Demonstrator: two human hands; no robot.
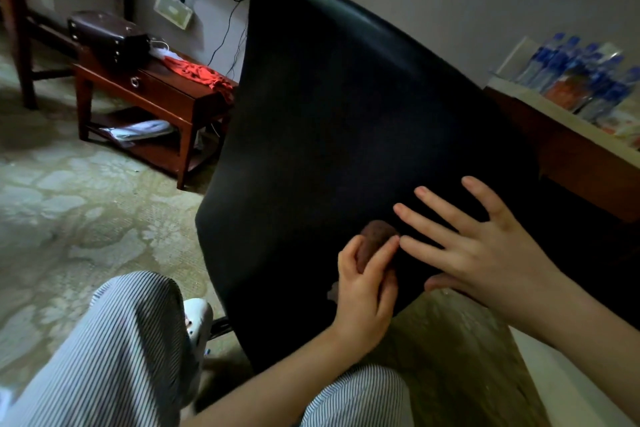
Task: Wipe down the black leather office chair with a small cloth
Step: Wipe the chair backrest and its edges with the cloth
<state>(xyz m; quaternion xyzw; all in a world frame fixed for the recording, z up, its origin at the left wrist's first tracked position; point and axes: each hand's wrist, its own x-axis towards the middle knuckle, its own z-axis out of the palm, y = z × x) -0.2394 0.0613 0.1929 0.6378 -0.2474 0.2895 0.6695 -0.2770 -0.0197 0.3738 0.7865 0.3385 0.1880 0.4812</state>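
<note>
the cloth (pixel 375 239) is only a small brown wad, so it could slip out of my fingers as i drag it, or my bare fingertips could smear the leather instead. the chair (pixel 346 114) may swivel or roll away if i press hard. i judge that is why my right hand (pixel 485 253) lies flat on the backrest, fingers spread and straight, holding nothing. my left hand (pixel 365 288) reaches up from below, fingers and thumb curled round the cloth, pressing it to the low part of the backrest, just beside my right index fingertip.
</note>
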